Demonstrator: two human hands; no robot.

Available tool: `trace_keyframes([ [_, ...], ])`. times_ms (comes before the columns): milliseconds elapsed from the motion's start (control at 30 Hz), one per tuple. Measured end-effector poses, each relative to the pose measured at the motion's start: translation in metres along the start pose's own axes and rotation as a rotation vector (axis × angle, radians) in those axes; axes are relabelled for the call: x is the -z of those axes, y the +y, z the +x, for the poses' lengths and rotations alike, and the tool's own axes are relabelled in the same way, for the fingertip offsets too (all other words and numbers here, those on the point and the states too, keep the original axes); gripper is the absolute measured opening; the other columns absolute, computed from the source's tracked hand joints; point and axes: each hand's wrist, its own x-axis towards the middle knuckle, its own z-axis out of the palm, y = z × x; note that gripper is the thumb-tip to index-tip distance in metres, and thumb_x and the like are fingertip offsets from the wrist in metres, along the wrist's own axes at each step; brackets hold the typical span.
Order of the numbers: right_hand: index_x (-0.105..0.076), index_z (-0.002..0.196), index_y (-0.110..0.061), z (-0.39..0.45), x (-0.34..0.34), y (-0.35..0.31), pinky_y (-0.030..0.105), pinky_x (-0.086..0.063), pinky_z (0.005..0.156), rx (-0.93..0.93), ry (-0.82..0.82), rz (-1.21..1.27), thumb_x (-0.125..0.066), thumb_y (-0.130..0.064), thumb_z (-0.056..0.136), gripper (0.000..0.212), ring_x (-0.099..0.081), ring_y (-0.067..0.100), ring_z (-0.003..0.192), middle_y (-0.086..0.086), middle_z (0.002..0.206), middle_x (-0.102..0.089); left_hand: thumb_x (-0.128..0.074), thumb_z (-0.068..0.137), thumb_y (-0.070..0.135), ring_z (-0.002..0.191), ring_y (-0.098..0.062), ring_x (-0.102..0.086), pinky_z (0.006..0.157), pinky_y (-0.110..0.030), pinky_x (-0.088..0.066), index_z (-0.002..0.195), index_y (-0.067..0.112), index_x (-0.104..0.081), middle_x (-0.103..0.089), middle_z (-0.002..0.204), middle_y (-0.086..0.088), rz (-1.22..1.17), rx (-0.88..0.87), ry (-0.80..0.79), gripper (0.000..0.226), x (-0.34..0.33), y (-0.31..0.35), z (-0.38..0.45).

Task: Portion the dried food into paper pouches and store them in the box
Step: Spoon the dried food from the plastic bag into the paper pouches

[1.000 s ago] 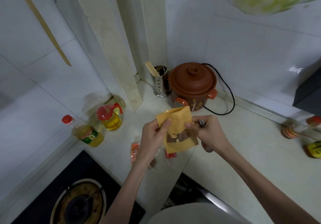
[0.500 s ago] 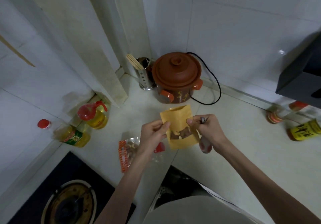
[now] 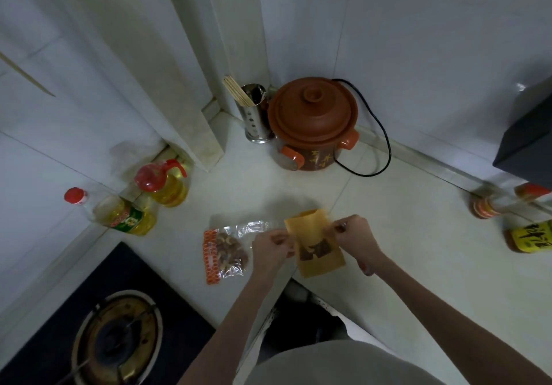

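A yellow-brown paper pouch [image 3: 313, 235] with a small clear window showing dark pieces is held over the white counter. My left hand [image 3: 270, 248] pinches its left edge and my right hand [image 3: 354, 235] pinches its right edge near the top. My right hand also holds a small object whose end sticks out below the palm; what it is cannot be made out. A clear plastic bag of dried nuts [image 3: 228, 253] with an orange printed strip lies on the counter just left of my left hand. No box is in view.
A brown clay pot [image 3: 312, 121] with a black cord stands at the back corner beside a steel chopstick holder [image 3: 254, 112]. Two oil bottles [image 3: 165, 182] stand at left, sauce bottles [image 3: 528, 238] at right. A gas burner [image 3: 116, 339] is at lower left.
The view tilted down. The pouch and both hands have come lower, close to the counter, and the nut bag now lies fully exposed to the left.
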Motion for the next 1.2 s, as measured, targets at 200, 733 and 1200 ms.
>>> trace_keyframes([
  [200,-0.039,0.049,-0.007,0.017,-0.022,0.026,0.025,-0.021,0.046,0.009,-0.052,-0.149,-0.056,-0.004,0.075,0.031,-0.025,0.009,0.045,0.008,0.049,-0.033,-0.075,0.069,-0.004,0.065,-0.023,-0.064,0.07,-0.044,-0.06,0.058,0.017,-0.068,-0.066,0.064,-0.01,0.118,0.071,0.032,0.024,-0.008,-0.045,0.026],
  [733,-0.054,0.062,-0.003,0.08,-0.037,0.064,0.023,-0.036,0.045,-0.127,-0.106,-0.159,-0.054,-0.005,0.081,0.019,-0.055,0.022,0.063,0.009,0.06,-0.051,-0.072,0.075,0.0,0.085,-0.032,-0.071,0.082,-0.043,-0.059,0.092,-0.001,-0.075,-0.074,0.087,-0.017,0.219,0.105,0.112,0.017,-0.053,-0.072,0.087],
  [1200,-0.053,0.086,-0.011,0.044,0.03,0.066,0.026,-0.042,0.034,-0.125,-0.036,0.097,-0.023,-0.007,0.096,0.031,-0.048,0.02,0.031,0.009,0.066,-0.05,-0.05,0.078,-0.015,0.09,-0.02,-0.063,0.074,-0.015,-0.047,0.103,0.005,-0.063,-0.067,0.098,-0.003,0.363,-0.25,0.008,0.034,-0.061,-0.029,0.049],
])
